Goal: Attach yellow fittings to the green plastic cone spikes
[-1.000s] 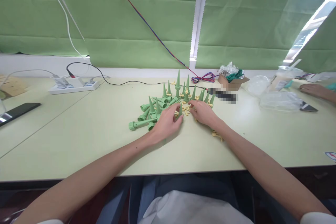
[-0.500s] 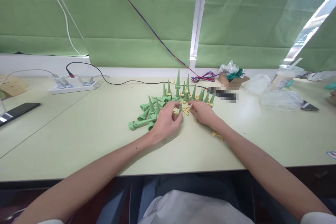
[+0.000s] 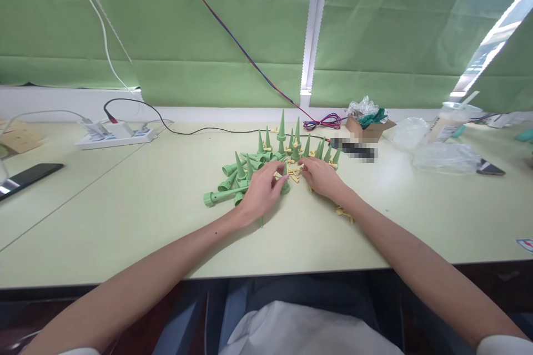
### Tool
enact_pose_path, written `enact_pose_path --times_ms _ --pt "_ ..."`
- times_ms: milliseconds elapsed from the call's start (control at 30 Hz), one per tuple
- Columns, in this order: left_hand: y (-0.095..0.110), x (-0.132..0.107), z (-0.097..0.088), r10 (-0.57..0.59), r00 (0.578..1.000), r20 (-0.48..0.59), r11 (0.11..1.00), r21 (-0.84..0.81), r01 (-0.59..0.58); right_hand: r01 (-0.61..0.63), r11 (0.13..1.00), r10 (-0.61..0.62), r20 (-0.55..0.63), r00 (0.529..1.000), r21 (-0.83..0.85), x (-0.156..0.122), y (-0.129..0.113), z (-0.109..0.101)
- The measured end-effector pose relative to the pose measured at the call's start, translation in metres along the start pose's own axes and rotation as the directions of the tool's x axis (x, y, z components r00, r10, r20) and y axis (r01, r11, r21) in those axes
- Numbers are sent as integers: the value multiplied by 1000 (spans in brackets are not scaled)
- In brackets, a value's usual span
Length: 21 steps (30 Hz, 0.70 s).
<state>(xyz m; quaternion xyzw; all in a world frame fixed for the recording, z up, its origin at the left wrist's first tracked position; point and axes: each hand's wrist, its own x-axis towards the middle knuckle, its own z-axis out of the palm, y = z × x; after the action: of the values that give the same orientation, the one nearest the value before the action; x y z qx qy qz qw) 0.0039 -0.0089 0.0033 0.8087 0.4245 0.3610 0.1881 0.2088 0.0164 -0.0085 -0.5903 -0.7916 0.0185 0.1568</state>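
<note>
My left hand (image 3: 261, 191) has its thumb and fingers closed around an upright green plastic cone-shaped spike (image 3: 285, 188), whose wide base shows below the thumb. To its right, my right hand (image 3: 321, 176) is bent over small yellow plastic pieces (image 3: 293, 173) with its fingertips drawn together. Whatever those fingertips hold, if anything, is too small and hidden to name. Behind both hands stand several green spikes (image 3: 282, 127), some with yellow pieces at their bases. More green spiked parts (image 3: 227, 195) lie in a pile by my left hand.
A few yellow pieces (image 3: 345, 213) lie beneath my right forearm. A power strip (image 3: 116, 138) and a phone (image 3: 31, 178) are on the left. Toward the back right are a cardboard box (image 3: 370, 130), a drink cup (image 3: 447, 125) and a plastic bag (image 3: 447, 160).
My left thumb and the held green spike have shifted slightly, and the spike's base now shows under the thumb. My right hand stays nearly in place over the yellow pieces.
</note>
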Motion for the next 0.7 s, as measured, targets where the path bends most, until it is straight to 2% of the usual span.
enact_pose_path --times_ms 300,467,600,700 --pt "-6 3 0 6 999 -51 998 64 -3 39 998 -34 -103 994 48 1 2 -3" --pt "-7 5 -2 -10 999 -43 997 73 13 77 994 -64 -148 987 83 0 0 -5" --pt "-4 5 -3 -42 999 13 999 20 41 115 987 -92 -186 978 114 -1 -1 -4" --pt "-3 5 -4 -49 999 6 998 -47 49 121 985 -96 -194 976 120 -1 -2 -3"
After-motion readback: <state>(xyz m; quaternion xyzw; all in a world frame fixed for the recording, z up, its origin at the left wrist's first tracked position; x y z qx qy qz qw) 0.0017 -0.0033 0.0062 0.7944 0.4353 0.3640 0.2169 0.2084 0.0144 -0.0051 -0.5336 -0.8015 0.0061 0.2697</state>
